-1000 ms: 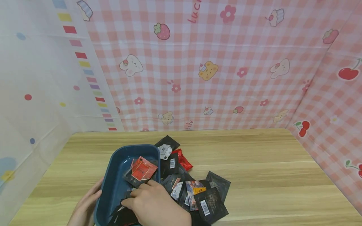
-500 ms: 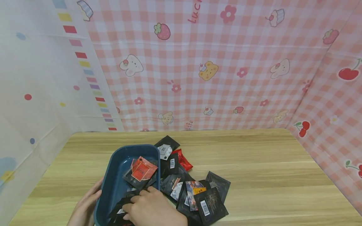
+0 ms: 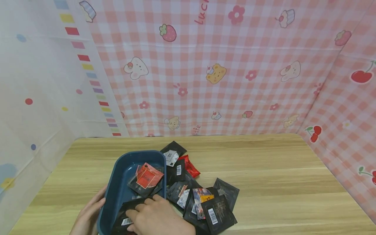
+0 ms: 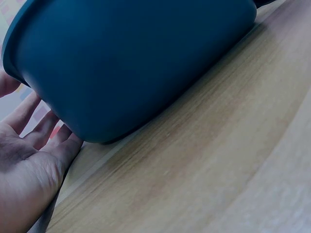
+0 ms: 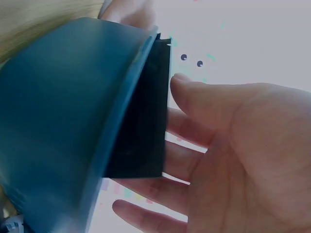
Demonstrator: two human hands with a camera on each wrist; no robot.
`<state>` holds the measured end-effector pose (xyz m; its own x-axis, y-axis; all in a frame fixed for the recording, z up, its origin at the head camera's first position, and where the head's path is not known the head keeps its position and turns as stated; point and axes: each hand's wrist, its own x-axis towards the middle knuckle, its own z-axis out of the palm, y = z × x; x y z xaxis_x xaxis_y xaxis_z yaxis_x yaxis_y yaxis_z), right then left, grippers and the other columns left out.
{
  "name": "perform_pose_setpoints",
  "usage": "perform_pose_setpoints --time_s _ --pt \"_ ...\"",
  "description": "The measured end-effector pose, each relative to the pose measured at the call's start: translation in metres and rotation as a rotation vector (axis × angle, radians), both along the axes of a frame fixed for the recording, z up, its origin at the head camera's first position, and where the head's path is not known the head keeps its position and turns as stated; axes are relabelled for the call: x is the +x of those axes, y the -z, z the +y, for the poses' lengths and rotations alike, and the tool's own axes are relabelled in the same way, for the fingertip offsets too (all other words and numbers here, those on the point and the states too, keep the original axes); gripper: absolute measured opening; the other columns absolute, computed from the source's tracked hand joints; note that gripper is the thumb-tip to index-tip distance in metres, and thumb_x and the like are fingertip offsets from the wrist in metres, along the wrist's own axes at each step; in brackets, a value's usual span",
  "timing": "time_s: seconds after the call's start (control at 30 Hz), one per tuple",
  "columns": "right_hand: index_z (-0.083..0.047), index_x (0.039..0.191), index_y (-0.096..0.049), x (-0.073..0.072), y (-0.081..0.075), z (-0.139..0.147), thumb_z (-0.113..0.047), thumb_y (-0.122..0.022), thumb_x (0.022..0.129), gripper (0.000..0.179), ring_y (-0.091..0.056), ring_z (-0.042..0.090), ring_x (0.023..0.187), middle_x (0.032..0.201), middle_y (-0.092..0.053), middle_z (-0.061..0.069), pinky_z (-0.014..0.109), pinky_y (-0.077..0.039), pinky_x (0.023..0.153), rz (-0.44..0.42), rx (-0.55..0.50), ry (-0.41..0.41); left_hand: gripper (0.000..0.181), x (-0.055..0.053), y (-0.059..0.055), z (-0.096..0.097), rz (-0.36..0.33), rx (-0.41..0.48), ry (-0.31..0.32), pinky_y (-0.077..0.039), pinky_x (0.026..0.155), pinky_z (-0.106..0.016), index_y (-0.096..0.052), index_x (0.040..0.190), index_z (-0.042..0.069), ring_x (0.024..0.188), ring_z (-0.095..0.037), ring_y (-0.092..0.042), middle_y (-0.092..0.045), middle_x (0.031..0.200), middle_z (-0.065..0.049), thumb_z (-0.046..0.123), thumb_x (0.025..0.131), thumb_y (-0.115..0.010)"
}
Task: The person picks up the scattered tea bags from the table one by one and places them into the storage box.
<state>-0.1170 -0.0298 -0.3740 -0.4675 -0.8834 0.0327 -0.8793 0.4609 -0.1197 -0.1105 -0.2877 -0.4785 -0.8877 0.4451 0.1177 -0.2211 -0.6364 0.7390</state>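
A dark blue plastic bin (image 3: pixel 117 169) stands on the table with several flat sachets inside. My left hand (image 3: pixel 89 212) rests against the bin's left outer side; the left wrist view shows its fingers (image 4: pixel 41 128) fairly straight along the wall. My right hand (image 3: pixel 160 217) is over the bin's near right part, touching a black sachet (image 3: pixel 124 212) with a white barcode label. In the right wrist view, that sachet (image 5: pixel 143 116) sticks up past the rim; the fingers stretch behind it, and the thumb stands apart from it. A red-and-black sachet (image 3: pixel 147 176) lies farther back in the bin.
Right of the bin lies a loose pile of sachets, including a red one (image 3: pixel 191 166), a colourful one (image 3: pixel 199 202) and a black one with a barcode (image 3: pixel 220 213). Checked pink cloth (image 3: pixel 188 107) walls off the wooden table's (image 3: pixel 279 182) back and right.
My right hand has moved slightly down and its fingers have spread over the black sachet, which has shifted and shows more of its barcode. The left hand and bin stay put.
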Motion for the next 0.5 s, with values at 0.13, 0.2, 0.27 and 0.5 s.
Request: perform_pose_setpoints --time_s 0.13,0.2,0.27,0.5 --pt "-0.027 0.123 -0.060 0.000 -0.006 0.003 -0.043 -0.047 0.095 0.035 -0.059 0.002 0.097 0.111 -0.070 -0.013 0.024 -0.049 0.087 -0.018 -0.007 0.027 0.053 0.001 -0.002 0.000 -0.013 -0.016 -0.010 -0.051 0.095 -0.023 -0.051 0.134 0.029 0.120 -0.007 -0.053 -0.060 0.132 0.015 0.008 0.104 -0.013" --pt "-0.027 0.125 -0.059 -0.001 -0.010 0.006 -0.043 -0.049 0.094 0.036 -0.059 0.002 0.097 0.113 -0.070 -0.013 0.024 -0.050 0.089 -0.016 -0.013 0.047 0.052 0.002 -0.003 0.000 -0.021 -0.034 -0.018 -0.052 0.094 -0.022 -0.052 0.133 0.030 0.119 -0.006 -0.053 -0.060 0.132 0.016 0.009 0.104 -0.013" --pt "-0.026 0.126 -0.059 -0.002 -0.013 0.008 -0.043 -0.051 0.093 0.038 -0.059 0.003 0.098 0.114 -0.070 -0.013 0.025 -0.050 0.089 0.003 -0.022 0.065 0.052 0.002 -0.003 0.000 -0.029 -0.051 -0.029 -0.052 0.094 -0.022 -0.053 0.131 0.030 0.118 -0.005 -0.053 -0.060 0.131 0.017 0.009 0.104 -0.014" --pt "-0.025 0.119 -0.063 -0.004 -0.020 0.018 -0.042 -0.058 0.089 0.035 -0.061 0.004 0.098 0.108 -0.071 -0.012 0.025 -0.052 0.087 0.103 -0.044 0.145 0.051 0.002 -0.001 -0.001 -0.029 -0.077 -0.055 -0.052 0.093 -0.021 -0.054 0.130 0.031 0.117 -0.004 -0.054 -0.061 0.130 0.018 0.009 0.104 -0.016"
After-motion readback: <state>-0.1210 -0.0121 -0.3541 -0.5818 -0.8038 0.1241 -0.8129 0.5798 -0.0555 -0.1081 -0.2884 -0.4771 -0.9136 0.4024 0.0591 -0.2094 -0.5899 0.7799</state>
